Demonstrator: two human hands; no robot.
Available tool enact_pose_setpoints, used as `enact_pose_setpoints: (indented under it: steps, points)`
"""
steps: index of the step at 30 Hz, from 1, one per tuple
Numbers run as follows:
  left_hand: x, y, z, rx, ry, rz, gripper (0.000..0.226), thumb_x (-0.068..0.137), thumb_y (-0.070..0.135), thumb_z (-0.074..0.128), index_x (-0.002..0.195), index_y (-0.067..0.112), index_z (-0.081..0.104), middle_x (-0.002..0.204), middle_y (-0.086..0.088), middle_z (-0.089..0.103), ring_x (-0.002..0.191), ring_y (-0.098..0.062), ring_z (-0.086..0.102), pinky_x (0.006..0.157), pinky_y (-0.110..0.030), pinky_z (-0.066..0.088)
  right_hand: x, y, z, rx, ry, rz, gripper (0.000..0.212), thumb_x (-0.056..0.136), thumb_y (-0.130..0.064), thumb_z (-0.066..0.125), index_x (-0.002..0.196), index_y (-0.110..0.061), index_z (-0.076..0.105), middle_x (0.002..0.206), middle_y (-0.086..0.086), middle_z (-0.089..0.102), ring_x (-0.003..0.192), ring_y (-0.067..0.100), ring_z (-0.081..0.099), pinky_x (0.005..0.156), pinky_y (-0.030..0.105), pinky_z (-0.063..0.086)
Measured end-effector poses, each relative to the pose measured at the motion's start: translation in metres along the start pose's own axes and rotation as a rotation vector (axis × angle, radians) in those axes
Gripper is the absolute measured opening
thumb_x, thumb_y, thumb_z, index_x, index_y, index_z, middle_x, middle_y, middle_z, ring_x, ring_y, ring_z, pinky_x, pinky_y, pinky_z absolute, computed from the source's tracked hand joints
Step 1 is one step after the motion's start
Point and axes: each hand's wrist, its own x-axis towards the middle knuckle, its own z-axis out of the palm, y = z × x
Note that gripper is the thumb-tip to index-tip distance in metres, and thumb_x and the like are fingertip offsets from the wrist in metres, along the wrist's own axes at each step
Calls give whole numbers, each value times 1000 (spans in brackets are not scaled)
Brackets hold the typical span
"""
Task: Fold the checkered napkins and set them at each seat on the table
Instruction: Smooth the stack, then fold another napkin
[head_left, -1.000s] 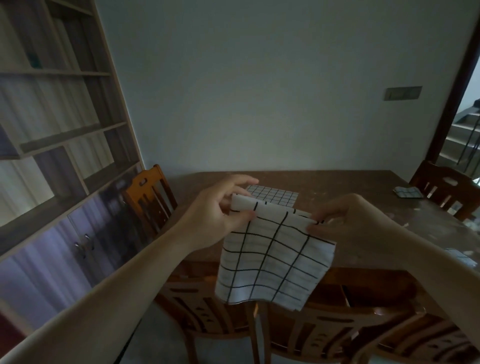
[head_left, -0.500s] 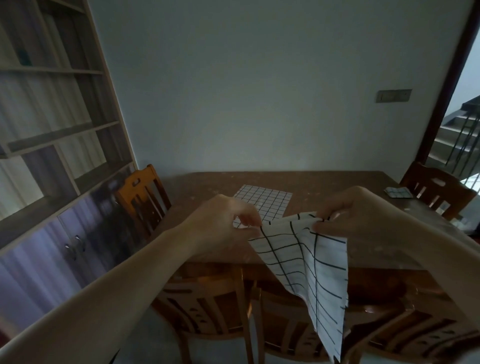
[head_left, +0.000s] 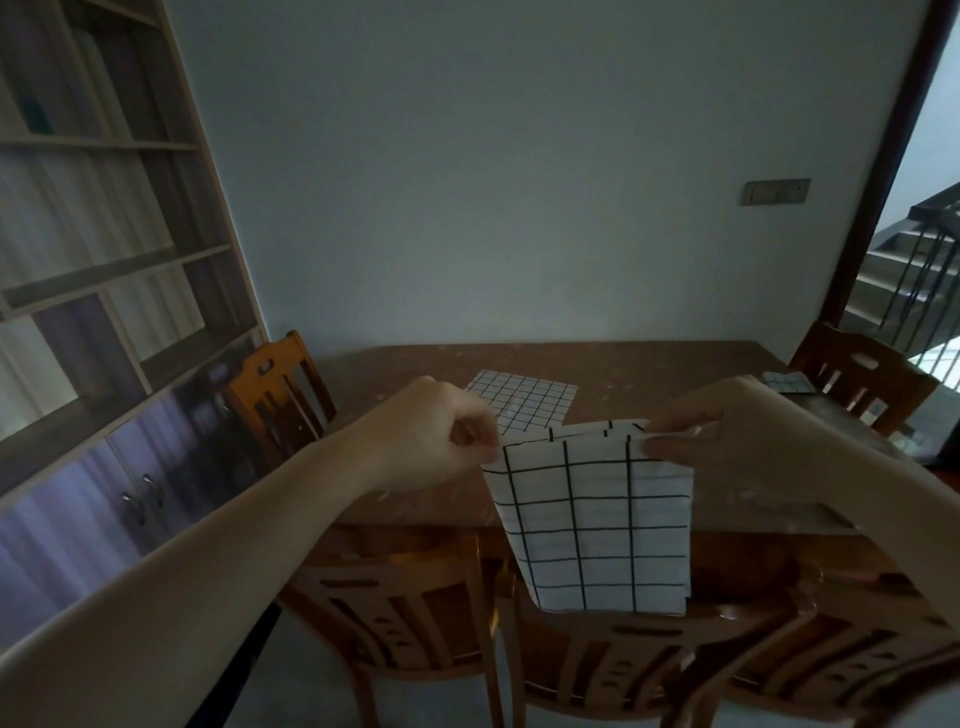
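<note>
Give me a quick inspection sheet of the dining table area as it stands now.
Surface: wooden table, scuffed with pale marks.
Job's things: checkered napkin held up in the air, hanging over the table's near edge; second napkin flat on the table beyond it; small folded napkin near the right chair.
Clutter: nothing seen.
Hands: left hand pinches the held napkin's top left corner; right hand pinches its top right edge.
Cables: nothing seen.
Surroundings: left chair, near chairs tucked under, shelving, wall switch, stairs.
</note>
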Motion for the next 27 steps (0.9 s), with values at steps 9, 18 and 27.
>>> enact_pose_setpoints:
  steps: [9,18,27]
  points:
    - [-3,5,-1,2,100,-12,6,83,36,74,84,29,75,76,21,67,75,9,60,60,-8,41,-7,7,-1,129,138,4,21,75,-23,79,73,-42,70,69,-22,70,74,-7,65,61,3,46]
    - [-1,9,-5,-87,159,-10,6,78,28,80,77,25,75,73,15,71,70,1,65,60,-13,50,-10,7,2,294,299,-12,33,78,-14,76,81,-46,70,82,-27,72,76,-3,70,67,9,53]
    - [-2,12,-6,-265,289,-72,9,75,30,81,77,24,74,73,12,72,66,-5,67,60,-16,53,-7,3,-4,402,383,15,24,74,-12,79,73,-36,72,74,-15,74,67,3,71,61,16,57]
